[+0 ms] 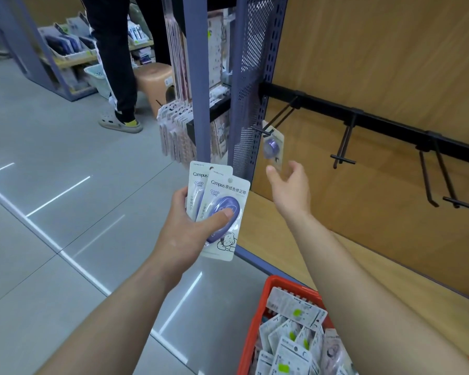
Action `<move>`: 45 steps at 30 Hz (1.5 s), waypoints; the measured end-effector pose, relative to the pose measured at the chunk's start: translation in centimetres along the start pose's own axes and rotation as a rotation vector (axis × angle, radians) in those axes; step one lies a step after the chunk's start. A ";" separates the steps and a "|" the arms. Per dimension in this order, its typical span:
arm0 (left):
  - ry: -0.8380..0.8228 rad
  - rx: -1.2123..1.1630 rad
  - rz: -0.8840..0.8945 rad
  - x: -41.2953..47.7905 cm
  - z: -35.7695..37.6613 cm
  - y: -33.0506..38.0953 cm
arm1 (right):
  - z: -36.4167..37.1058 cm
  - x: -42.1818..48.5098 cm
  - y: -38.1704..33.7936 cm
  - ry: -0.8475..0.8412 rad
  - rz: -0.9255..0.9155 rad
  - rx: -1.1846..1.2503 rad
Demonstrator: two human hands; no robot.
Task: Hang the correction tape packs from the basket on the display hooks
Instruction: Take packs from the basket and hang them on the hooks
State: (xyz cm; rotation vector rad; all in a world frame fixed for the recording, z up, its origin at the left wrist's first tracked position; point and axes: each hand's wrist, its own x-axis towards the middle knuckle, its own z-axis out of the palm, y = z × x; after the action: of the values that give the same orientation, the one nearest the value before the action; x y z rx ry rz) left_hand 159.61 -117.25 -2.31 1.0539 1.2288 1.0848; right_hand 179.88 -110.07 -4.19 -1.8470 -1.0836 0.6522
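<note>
My left hand (pixel 192 226) grips two white correction tape packs (pixel 222 212) with purple dispensers, thumb pressed on the front pack. One more purple pack (pixel 273 146) hangs blurred on the leftmost display hook (pixel 278 117). My right hand (pixel 290 185) is just below that hanging pack with relaxed fingers, holding nothing. The red basket (pixel 257 320) at the bottom holds several more packs. Two other hooks (pixel 343 147) (pixel 441 180) on the black rail carry nothing.
A wooden display panel (pixel 390 63) backs the black rail (pixel 377 120). A purple perforated shelf post (pixel 251 77) stands to the left. A person's legs (pixel 117 63), a stool (pixel 155 79) and other shelves lie beyond on the grey floor.
</note>
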 end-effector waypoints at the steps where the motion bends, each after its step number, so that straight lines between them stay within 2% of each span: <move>1: 0.004 -0.010 -0.005 0.0 0.1 0.0 | -0.3 -1.9 0.1 -0.029 -0.029 0.075; 5: 0.026 -0.030 -0.007 0.0 0.8 0.0 | -1.4 -9.0 0.4 -0.409 0.032 0.483; 8: 0.023 -0.029 -0.003 -0.1 1.3 0.1 | -1.5 -10.8 0.6 -0.492 0.018 0.517; 12: 0.000 -0.025 0.015 -0.6 2.1 0.4 | -1.6 -10.5 0.1 -0.481 0.024 0.527; 16: 0.061 -0.042 -0.040 -0.2 2.1 0.7 | -2.1 -9.9 0.0 -0.455 0.040 0.575; 19: 0.096 0.016 -0.017 0.2 1.8 0.3 | -2.2 -9.2 0.1 -0.424 0.067 0.596; 23: 0.109 0.066 0.012 0.4 1.1 0.1 | -2.4 -7.4 0.2 -0.235 0.111 0.618; 26: 0.122 0.084 0.017 0.5 0.5 0.1 | -2.7 -5.1 0.1 -0.143 0.091 0.536; 32: 0.117 0.074 0.013 0.6 0.1 0.0 | -1.4 -1.4 -0.8 -0.178 -0.004 0.375; 45: 0.076 0.102 0.011 0.7 -0.4 -0.3 | 0.9 -0.4 -0.1 -0.058 -0.054 0.378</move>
State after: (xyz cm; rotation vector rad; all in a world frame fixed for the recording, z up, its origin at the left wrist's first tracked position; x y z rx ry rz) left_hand 159.23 -116.56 -2.71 1.1061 1.3528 1.0887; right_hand 178.97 -109.97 -4.59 -1.4777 -0.9671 0.8213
